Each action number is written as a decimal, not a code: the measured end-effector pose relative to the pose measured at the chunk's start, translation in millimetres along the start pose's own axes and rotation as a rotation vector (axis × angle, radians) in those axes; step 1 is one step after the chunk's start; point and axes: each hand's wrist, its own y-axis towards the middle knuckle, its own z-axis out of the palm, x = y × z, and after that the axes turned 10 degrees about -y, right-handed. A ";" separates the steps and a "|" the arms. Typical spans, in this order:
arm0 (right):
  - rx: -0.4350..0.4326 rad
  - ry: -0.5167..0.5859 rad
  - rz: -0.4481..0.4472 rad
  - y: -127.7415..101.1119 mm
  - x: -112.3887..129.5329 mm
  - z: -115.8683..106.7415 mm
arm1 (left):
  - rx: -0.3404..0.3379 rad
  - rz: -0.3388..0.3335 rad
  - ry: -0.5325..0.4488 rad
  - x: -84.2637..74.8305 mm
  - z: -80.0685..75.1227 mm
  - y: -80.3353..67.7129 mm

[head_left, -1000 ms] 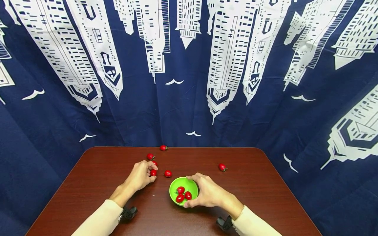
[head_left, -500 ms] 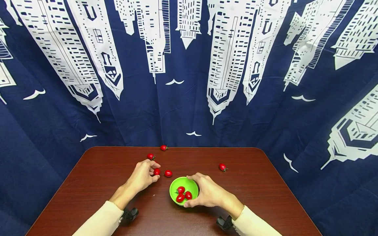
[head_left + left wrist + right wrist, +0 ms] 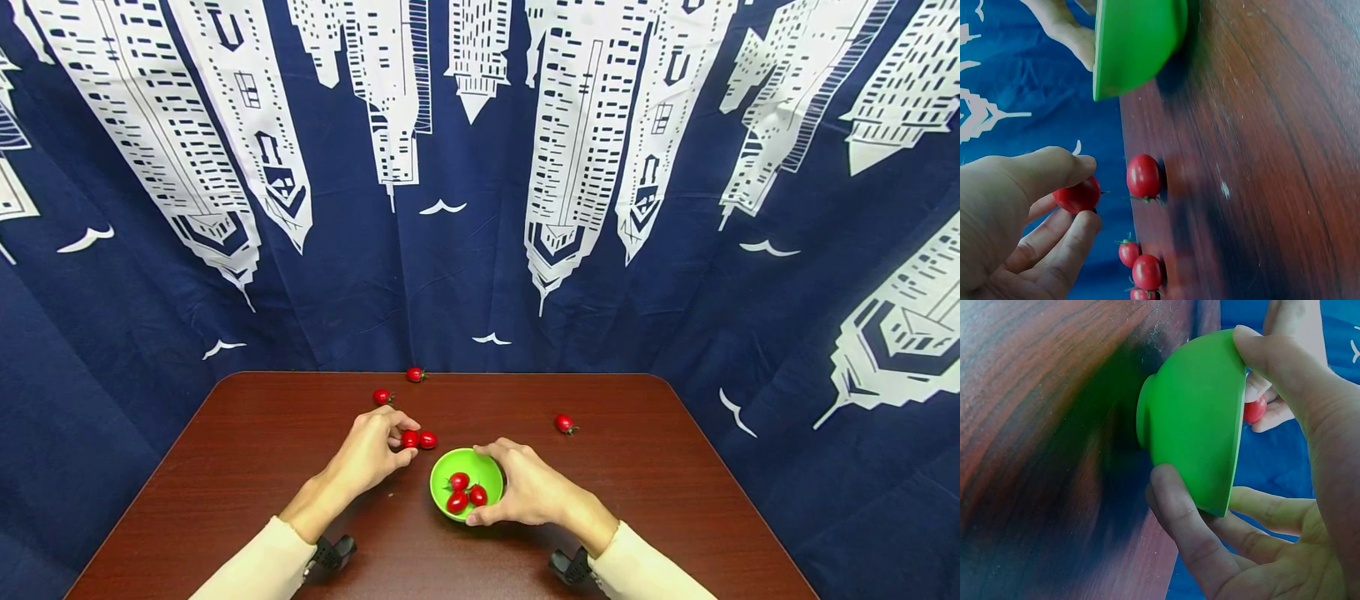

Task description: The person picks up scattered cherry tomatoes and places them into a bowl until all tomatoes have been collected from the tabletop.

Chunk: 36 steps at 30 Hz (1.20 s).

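Note:
My left hand (image 3: 371, 446) pinches a red cherry tomato (image 3: 1079, 195) between thumb and fingertips, held above the table in the left wrist view. In the head view, that tomato appears just left of another cherry tomato (image 3: 427, 439) on the table. My right hand (image 3: 528, 487) grips the rim and side of a small green bowl (image 3: 1197, 419), thumb on one side and fingers on the other. The bowl is upright, its mouth facing up. Three cherry tomatoes (image 3: 458, 502) lie inside it.
On the brown wooden table (image 3: 645, 508), further cherry tomatoes lie at back left (image 3: 382, 397), at the back edge (image 3: 416, 375) and right of the bowl (image 3: 564, 424). A dark blue curtain (image 3: 465, 275) with white buildings hangs behind the table.
My left hand has moved right with the pinched tomato, toward the bowl, and now hides a tomato that showed behind its fingers. The right hand and bowl have stayed in place.

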 end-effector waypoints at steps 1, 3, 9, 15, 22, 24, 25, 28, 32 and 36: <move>0.000 0.000 -0.001 0.1 0.1 0.0 | 0.001 0.010 -0.003 -0.8 0.4 -0.3; -0.001 -0.001 -0.002 0.3 0.2 0.0 | 0.003 0.028 -0.008 -2.7 1.6 -0.6; 0.001 -0.002 -0.006 0.2 0.0 0.4 | 0.010 0.058 -0.013 -9.2 5.2 -1.2; -0.004 0.004 -0.007 0.4 -0.3 0.8 | 0.041 0.050 -0.036 -17.3 7.5 -3.5; -0.012 -0.004 -0.015 1.1 -1.2 2.0 | 0.072 0.070 -0.043 -26.4 10.2 -7.3; -0.010 -0.003 -0.012 1.0 -1.3 1.9 | 0.078 0.075 -0.050 -29.3 11.5 -8.4; -0.009 -0.003 -0.010 1.0 -1.4 1.9 | 0.081 0.078 -0.056 -30.8 12.1 -8.7; -0.008 -0.002 -0.008 0.8 -1.1 1.5 | 0.088 0.087 -0.066 -34.6 13.4 -9.8; -0.007 0.001 -0.006 0.4 -0.5 1.0 | 0.099 0.101 -0.068 -38.1 15.0 -11.6; -0.003 0.006 -0.007 0.5 -0.4 0.4 | 0.116 0.108 -0.077 -41.4 17.0 -13.7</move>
